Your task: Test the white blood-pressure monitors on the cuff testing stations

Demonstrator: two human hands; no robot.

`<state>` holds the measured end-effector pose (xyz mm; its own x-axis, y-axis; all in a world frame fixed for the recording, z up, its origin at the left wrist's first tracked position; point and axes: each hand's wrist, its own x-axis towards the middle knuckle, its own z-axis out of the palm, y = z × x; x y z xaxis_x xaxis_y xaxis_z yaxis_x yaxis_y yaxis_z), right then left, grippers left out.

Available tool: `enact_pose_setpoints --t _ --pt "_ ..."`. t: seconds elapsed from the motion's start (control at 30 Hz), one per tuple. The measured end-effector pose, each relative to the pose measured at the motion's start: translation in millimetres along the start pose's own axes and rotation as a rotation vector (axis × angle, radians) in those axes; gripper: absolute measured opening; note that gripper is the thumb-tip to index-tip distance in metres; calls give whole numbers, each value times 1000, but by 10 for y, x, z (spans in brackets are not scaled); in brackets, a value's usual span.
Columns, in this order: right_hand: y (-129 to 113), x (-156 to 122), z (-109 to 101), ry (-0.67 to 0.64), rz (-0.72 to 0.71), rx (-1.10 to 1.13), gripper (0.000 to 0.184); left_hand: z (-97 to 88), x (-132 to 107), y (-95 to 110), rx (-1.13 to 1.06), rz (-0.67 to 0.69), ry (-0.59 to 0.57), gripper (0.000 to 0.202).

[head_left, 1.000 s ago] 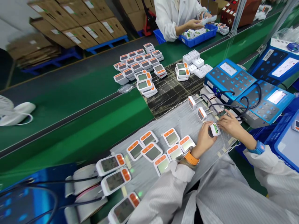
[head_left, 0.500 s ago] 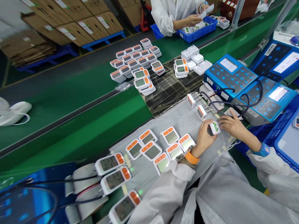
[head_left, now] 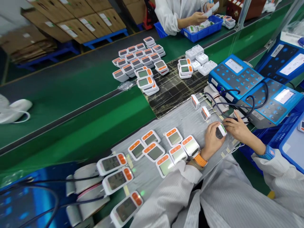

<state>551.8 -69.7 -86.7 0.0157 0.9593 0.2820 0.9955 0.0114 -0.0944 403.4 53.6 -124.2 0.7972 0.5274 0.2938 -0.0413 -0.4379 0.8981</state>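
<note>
Head cam: L hand (head_left: 212, 141), R (head_left: 237, 129) on monitor (head_left: 222, 130); blue crate (head_left: 199, 37) w/ pkts (head_left: 196, 29).

Seven monitors (head_left: 154, 152) lie left of the left hand (head_left: 213, 139), two more (head_left: 205, 113) stand ahead of it, one monitor (head_left: 221, 130) sits between the hands, and two testers (head_left: 235, 74) stand beyond the right hand (head_left: 238, 128).

Factory line, green conveyor belts (head_left: 78, 133) (palletized cartons (head_left: 78, 23))

The small white monitor (head_left: 221, 130) has turned, showing more of its dark side. The left hand (head_left: 213, 139) has shifted forward with it.
</note>
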Motion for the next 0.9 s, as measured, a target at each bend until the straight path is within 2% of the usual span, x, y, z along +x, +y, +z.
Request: enact_pose_setpoints --t 0.13,0.23,0.3,0.43,0.53,0.6,0.7,0.8,0.9 --pt "97 -34 -1 -2 -37 30 31 72 -43 72 17 -5 18 71" --pt "219 17 -47 -37 -93 122 32 137 -56 91 -19 -14 94 79" --pt "273 134 -119 -49 -73 203 37 176 -41 73 -58 -40 142 81" --pt "188 569 -219 53 244 182 33 209 -10 16 -111 -74 128 79" --pt "17 932 -128 4 450 64 44 163 -78 35 -92 -74 83 80" --pt "-61 1099 -22 -79 532 -17 51 70 -193 88 -47 -80 54 79" --pt "-62 1173 85 -152 572 -103 42 -194 -446 193 -21 -89 10 68" --pt "22 1099 76 -146 560 -105 36 -581 -731 281 -51 -83 3 54" --pt "88 1014 -13 -154 564 -77 42 -994 -994 326 -61 -73 83 44"
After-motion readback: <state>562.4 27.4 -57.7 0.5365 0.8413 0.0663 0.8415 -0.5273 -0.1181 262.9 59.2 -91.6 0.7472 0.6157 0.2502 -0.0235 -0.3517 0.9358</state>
